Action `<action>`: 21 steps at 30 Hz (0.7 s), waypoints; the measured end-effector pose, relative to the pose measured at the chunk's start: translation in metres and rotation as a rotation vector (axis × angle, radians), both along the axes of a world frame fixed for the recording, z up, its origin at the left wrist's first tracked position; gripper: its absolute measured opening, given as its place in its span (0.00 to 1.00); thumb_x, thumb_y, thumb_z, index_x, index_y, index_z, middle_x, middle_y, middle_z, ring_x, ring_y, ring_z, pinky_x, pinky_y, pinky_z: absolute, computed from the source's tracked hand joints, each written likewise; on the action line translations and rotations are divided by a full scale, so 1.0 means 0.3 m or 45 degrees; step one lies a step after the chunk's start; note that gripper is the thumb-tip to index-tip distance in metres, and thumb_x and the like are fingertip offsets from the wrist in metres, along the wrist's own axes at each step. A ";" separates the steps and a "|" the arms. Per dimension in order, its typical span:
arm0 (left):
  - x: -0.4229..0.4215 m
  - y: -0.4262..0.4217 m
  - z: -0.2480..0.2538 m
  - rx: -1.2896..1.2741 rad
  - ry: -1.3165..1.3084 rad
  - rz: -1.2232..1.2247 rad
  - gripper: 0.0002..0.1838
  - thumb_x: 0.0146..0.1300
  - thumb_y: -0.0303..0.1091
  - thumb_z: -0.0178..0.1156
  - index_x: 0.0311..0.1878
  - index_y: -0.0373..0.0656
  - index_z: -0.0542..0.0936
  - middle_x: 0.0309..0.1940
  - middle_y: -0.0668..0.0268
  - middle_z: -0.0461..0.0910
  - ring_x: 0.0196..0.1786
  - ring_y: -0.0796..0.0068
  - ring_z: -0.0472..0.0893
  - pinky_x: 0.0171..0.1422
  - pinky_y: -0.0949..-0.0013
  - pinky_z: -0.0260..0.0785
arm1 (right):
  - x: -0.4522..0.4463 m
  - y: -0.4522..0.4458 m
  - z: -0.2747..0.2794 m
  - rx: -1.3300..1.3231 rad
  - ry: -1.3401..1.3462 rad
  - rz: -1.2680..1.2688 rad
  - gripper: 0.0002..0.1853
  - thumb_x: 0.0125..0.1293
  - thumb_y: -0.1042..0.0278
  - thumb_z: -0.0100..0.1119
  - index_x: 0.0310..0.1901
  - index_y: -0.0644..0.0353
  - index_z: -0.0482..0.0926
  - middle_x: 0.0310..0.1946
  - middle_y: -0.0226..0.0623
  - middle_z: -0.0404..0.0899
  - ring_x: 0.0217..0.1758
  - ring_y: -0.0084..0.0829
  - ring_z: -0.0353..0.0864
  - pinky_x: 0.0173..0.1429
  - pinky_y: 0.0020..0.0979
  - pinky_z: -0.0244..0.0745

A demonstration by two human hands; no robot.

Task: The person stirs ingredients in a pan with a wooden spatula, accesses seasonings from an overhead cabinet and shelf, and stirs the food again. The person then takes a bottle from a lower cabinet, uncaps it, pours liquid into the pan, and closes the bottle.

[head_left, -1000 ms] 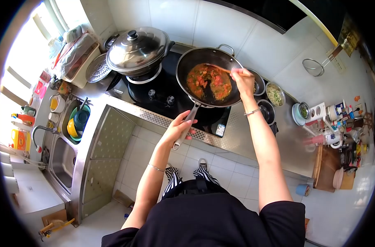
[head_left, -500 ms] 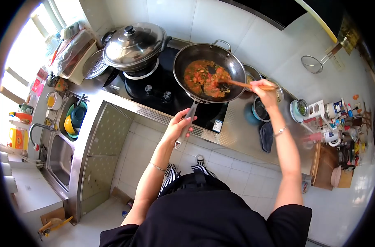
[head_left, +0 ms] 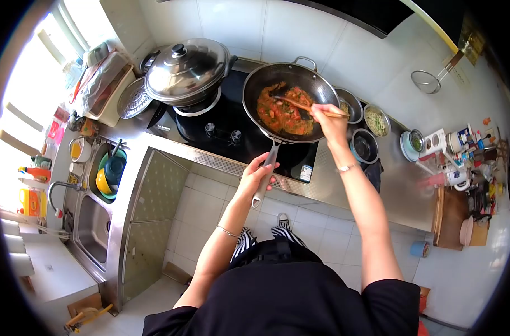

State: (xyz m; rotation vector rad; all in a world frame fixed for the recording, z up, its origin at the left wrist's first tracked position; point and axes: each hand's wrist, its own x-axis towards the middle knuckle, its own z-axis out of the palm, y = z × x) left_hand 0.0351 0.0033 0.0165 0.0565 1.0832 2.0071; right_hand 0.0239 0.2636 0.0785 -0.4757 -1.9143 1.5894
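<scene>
A dark wok (head_left: 325, 92) with a long grey handle sits on the black cooktop (head_left: 224, 120). My left hand (head_left: 259, 178) is wrapped round its handle. Inside lies a chunky red sauce (head_left: 288, 117) with green bits, spread over the wok's base. My right hand (head_left: 331, 122) grips a wooden spatula (head_left: 297, 103) over the wok's right rim. The spatula's tip dips into the sauce at the upper left and is partly hidden by it.
A lidded steel pot (head_left: 185, 73) stands left of the wok. On the right are a bowl of pale green shreds (head_left: 376, 121), another steel bowl (head_left: 353, 105), a dark-lined bowl (head_left: 364, 147) and a dark cloth (head_left: 373, 175). A sink (head_left: 92, 224) is at left.
My right hand has moved left, pushing the spatula across the wok to the sauce's upper left. The sauce has shifted. My left hand stays on the handle; the whole view has shifted slightly.
</scene>
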 end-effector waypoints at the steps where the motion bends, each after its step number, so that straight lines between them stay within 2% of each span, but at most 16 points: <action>1: -0.003 0.001 0.001 0.005 -0.011 0.007 0.27 0.64 0.28 0.54 0.67 0.44 0.62 0.50 0.56 0.77 0.28 0.77 0.76 0.25 0.77 0.71 | 0.062 -0.017 0.063 -0.003 -0.013 0.028 0.09 0.57 0.69 0.67 0.35 0.66 0.83 0.29 0.33 0.84 0.31 0.18 0.80 0.38 0.19 0.75; 4: -0.001 0.002 0.013 -0.002 -0.030 0.010 0.27 0.64 0.29 0.54 0.67 0.44 0.63 0.50 0.57 0.77 0.29 0.77 0.76 0.26 0.77 0.71 | 0.247 -0.088 0.248 -0.074 -0.067 -0.016 0.09 0.60 0.69 0.65 0.36 0.67 0.81 0.31 0.37 0.83 0.33 0.22 0.82 0.40 0.21 0.78; 6: 0.001 0.003 0.017 -0.003 -0.045 0.005 0.28 0.64 0.29 0.54 0.67 0.44 0.63 0.50 0.57 0.77 0.29 0.78 0.75 0.26 0.77 0.71 | 0.319 -0.124 0.277 -0.110 -0.131 -0.007 0.09 0.60 0.68 0.65 0.37 0.66 0.80 0.30 0.38 0.83 0.33 0.24 0.83 0.40 0.22 0.79; 9: 0.001 0.002 0.013 -0.011 -0.044 -0.005 0.28 0.64 0.29 0.53 0.68 0.45 0.62 0.51 0.57 0.77 0.29 0.77 0.76 0.26 0.77 0.71 | 0.278 -0.219 0.176 -0.325 -0.082 0.017 0.09 0.60 0.69 0.65 0.37 0.66 0.81 0.31 0.38 0.83 0.33 0.23 0.82 0.40 0.22 0.79; 13: 0.001 -0.001 0.008 -0.015 -0.034 -0.011 0.28 0.64 0.29 0.53 0.68 0.44 0.62 0.51 0.57 0.77 0.29 0.77 0.76 0.27 0.77 0.71 | 0.045 -0.216 0.013 -0.155 0.124 -0.092 0.08 0.59 0.70 0.65 0.35 0.66 0.82 0.27 0.34 0.83 0.30 0.18 0.80 0.37 0.18 0.74; 17: -0.009 0.002 -0.008 0.020 -0.046 -0.020 0.28 0.64 0.28 0.54 0.67 0.45 0.60 0.50 0.55 0.76 0.29 0.75 0.77 0.25 0.75 0.71 | -0.061 -0.087 0.097 -0.074 0.161 -0.102 0.08 0.58 0.70 0.65 0.33 0.66 0.82 0.27 0.35 0.83 0.28 0.19 0.79 0.34 0.19 0.74; 19: -0.010 0.001 -0.001 0.015 -0.056 -0.022 0.28 0.65 0.28 0.54 0.68 0.45 0.60 0.50 0.56 0.76 0.29 0.75 0.77 0.25 0.75 0.71 | -0.098 -0.035 0.048 -0.116 0.177 -0.117 0.07 0.58 0.69 0.65 0.32 0.65 0.82 0.27 0.34 0.83 0.28 0.18 0.79 0.34 0.19 0.73; 21: -0.006 0.001 0.000 0.020 -0.061 -0.016 0.28 0.65 0.28 0.54 0.68 0.45 0.60 0.51 0.56 0.76 0.30 0.75 0.77 0.25 0.75 0.71 | -0.108 0.009 -0.069 0.251 0.105 -0.201 0.07 0.57 0.70 0.66 0.34 0.64 0.82 0.27 0.32 0.83 0.29 0.16 0.79 0.35 0.19 0.73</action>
